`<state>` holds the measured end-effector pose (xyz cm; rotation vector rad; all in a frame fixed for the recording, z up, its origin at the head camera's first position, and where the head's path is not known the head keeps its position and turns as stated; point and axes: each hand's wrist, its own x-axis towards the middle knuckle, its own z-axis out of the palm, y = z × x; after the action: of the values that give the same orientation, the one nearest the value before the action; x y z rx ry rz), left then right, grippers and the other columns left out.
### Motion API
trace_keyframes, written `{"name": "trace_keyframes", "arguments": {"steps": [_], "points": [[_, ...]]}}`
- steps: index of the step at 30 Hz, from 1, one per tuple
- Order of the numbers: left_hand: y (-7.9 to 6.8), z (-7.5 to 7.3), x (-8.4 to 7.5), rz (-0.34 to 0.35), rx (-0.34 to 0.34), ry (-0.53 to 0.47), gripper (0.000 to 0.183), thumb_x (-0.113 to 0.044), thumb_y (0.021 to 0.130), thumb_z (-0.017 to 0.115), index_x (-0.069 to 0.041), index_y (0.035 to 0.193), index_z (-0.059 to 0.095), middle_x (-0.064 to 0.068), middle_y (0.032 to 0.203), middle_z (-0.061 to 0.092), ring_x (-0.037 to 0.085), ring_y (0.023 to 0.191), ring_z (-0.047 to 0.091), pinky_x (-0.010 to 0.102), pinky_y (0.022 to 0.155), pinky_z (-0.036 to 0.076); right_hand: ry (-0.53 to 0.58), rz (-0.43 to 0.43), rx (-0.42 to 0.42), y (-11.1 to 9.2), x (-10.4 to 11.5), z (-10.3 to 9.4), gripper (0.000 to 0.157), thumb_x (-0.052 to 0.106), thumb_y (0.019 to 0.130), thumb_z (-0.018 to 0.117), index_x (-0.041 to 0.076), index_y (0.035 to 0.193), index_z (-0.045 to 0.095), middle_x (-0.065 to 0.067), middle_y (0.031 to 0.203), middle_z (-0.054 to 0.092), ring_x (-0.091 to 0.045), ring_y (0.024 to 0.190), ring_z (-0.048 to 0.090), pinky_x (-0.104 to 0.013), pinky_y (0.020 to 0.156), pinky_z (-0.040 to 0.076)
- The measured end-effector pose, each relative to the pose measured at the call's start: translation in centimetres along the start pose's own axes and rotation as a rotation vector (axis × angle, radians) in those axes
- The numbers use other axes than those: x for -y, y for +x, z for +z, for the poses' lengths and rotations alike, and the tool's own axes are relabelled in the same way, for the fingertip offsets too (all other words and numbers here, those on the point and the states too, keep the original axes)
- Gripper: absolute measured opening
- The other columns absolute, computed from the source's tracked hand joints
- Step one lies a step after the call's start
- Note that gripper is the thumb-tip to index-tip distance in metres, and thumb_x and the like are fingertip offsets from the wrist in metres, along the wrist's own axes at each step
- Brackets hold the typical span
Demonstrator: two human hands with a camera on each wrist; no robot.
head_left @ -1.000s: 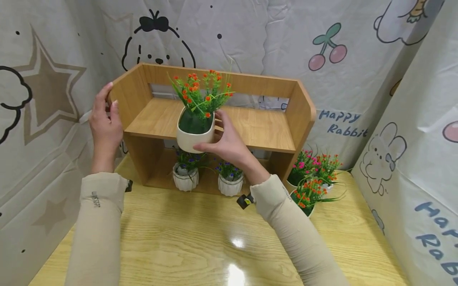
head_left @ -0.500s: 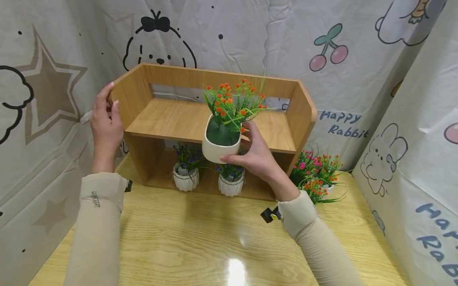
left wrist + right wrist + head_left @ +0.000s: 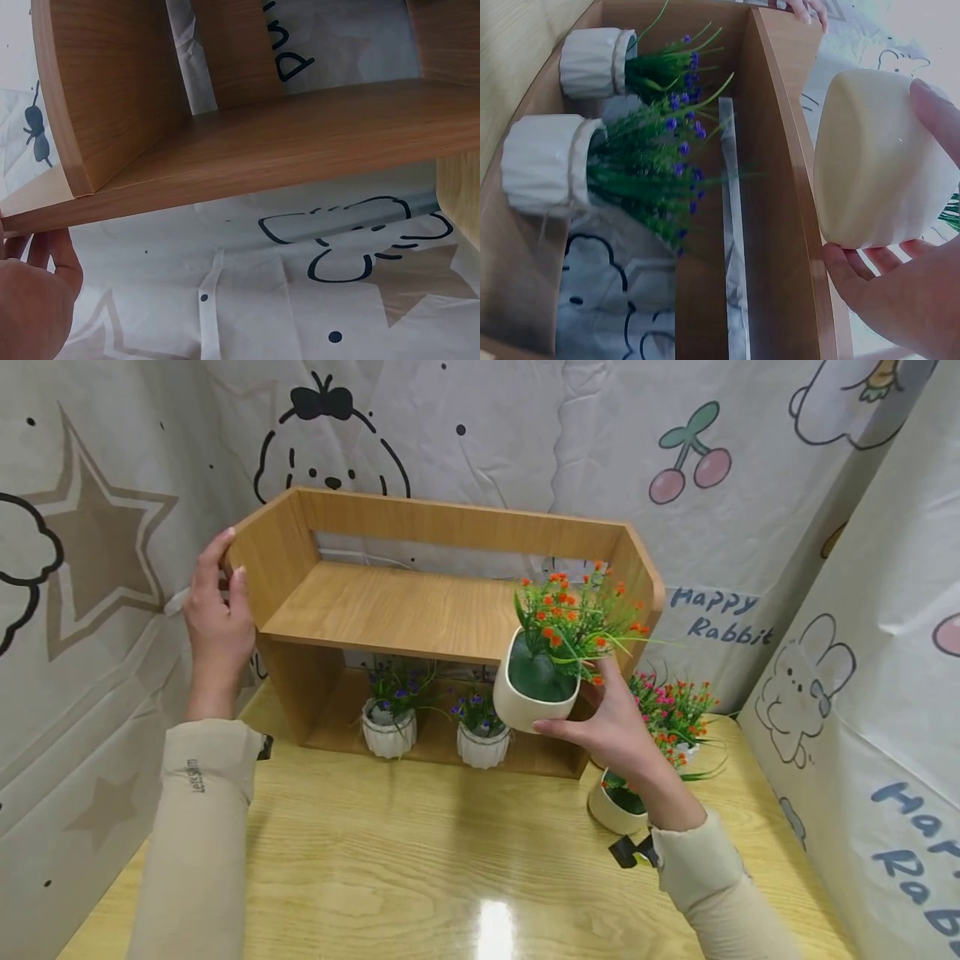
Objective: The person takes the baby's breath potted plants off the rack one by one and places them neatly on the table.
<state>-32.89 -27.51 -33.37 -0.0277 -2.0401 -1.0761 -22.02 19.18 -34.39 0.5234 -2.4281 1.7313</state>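
A white ceramic pot (image 3: 534,693) of orange artificial flowers is in my right hand (image 3: 618,718), above the table in front of the shelf's right half. My thumb lies on the pot's near side and the fingers round its right side. In the right wrist view the pot's smooth base (image 3: 855,165) faces the camera. My left hand (image 3: 217,627) touches the outer left side panel (image 3: 273,560) of the wooden shelf (image 3: 397,610). In the left wrist view its fingers (image 3: 64,259) lie against that panel, their tips partly hidden.
Two ribbed white pots with purple flowers, left (image 3: 388,731) and right (image 3: 482,743), stand on the lower tier. Right of the shelf are pink flowers (image 3: 660,697), more orange ones and a white pot (image 3: 617,810), partly behind my right arm. Printed curtains enclose the table (image 3: 375,860).
My right hand has carried the pot of orange flowers rightward, down and toward me, away from the upper tier. My left hand has stayed on the shelf's side.
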Motion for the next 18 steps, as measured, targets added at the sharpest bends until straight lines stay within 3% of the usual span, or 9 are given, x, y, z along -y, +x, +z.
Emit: {"name": "trace_keyframes", "arguments": {"steps": [7,10,14,18], "points": [[-0.1,-0.3,-0.2,-0.006,0.003,0.004,0.046,-0.028,0.111,0.044,-0.042,0.155,0.043,0.001,0.158,0.049,0.023,0.136,0.052,0.045,0.118,0.039,-0.093,0.059,-0.060,-2.7,-0.4,-2.0,0.108,0.012,0.074,0.094,0.024,0.160,0.030,0.002,0.162,0.037,-0.034,0.144,0.047,-0.052,0.115,0.040],[-0.2,-0.2,-0.2,-0.016,0.016,0.011,0.047,-0.029,0.111,0.044,-0.044,0.156,0.041,0.001,0.158,0.048,0.024,0.136,0.051,0.047,0.118,0.039,-0.089,0.046,-0.081,-4.0,-0.7,-3.0,0.107,0.005,0.074,0.093,0.024,0.160,0.031,0.001,0.161,0.038,-0.030,0.144,0.046,-0.039,0.115,0.043],[-0.1,-0.1,-0.1,-0.017,0.013,0.013,0.047,-0.027,0.111,0.044,-0.040,0.156,0.042,0.003,0.158,0.048,0.025,0.136,0.051,0.048,0.118,0.039,-0.044,-0.023,-0.122,-5.5,-1.3,-4.6,0.108,-0.009,0.073,0.088,0.024,0.160,0.034,0.002,0.160,0.043,-0.013,0.142,0.047,-0.019,0.110,0.040],[0.0,0.0,-0.1,-0.008,0.003,0.006,0.046,-0.025,0.111,0.046,-0.037,0.156,0.044,0.002,0.158,0.049,0.024,0.138,0.051,0.046,0.119,0.038,0.040,-0.076,-0.138,-6.9,-2.1,-6.5,0.104,-0.018,0.072,0.083,0.017,0.159,0.038,0.000,0.154,0.051,-0.006,0.136,0.052,-0.015,0.107,0.041]]}}
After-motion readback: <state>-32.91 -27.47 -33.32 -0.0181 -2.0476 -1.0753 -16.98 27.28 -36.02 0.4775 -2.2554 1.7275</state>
